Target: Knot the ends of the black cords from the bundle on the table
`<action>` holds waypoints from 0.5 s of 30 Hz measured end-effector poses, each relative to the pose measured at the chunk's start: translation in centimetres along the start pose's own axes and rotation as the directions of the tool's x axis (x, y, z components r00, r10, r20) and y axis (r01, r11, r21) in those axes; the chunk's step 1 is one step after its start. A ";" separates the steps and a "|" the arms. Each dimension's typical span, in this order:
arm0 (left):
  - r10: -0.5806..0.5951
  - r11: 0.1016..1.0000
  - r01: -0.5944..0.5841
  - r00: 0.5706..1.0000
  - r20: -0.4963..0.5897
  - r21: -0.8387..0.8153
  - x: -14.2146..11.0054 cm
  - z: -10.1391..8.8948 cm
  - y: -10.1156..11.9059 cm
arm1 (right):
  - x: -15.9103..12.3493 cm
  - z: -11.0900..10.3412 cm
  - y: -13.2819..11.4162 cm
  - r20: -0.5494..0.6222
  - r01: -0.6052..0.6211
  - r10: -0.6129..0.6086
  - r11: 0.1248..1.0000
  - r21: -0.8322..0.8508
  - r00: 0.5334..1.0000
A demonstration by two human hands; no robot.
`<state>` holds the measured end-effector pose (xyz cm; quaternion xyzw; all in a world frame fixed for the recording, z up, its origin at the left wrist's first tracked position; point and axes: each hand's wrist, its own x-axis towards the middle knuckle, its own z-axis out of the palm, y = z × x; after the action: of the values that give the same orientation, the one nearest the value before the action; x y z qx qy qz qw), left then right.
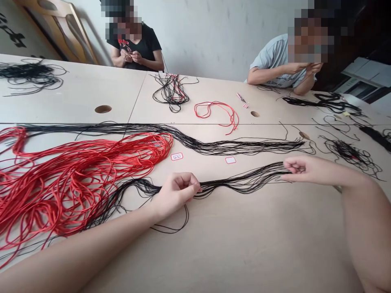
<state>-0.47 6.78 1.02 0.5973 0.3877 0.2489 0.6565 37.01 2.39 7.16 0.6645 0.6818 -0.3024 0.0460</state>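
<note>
A bundle of thin black cords (241, 180) stretches between my two hands, low over the table. My left hand (179, 188) is closed around the bundle near the middle of the view. At the bundle's right end, my right hand (297, 169) pinches the cords between thumb and fingers; the very tips are hidden. Left of my left hand the same black cords run back beneath a large heap of red cords (61, 175). Just beyond lies another long bundle of black cords (201, 144), untouched. A loose loop of black cord hangs below my left wrist.
Two small paper labels (176, 156) (230, 160) lie between the bundles. Farther back are a coiled black cord hank (174, 93), a red cord loop (216, 110) and a tangle of black cords (348, 152). Two people sit across the table (214, 244), hands raised.
</note>
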 end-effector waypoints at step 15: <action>-0.107 0.994 0.105 0.992 0.067 0.037 0.2 0.0 0.4 | -1.0 2.2 5.3 -0.126 -0.186 0.218 0.957 0.225 0.968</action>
<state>-0.30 7.02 1.41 0.5949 0.4002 0.1866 0.6717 41.33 0.11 4.03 0.7526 0.5758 -0.3162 -0.0452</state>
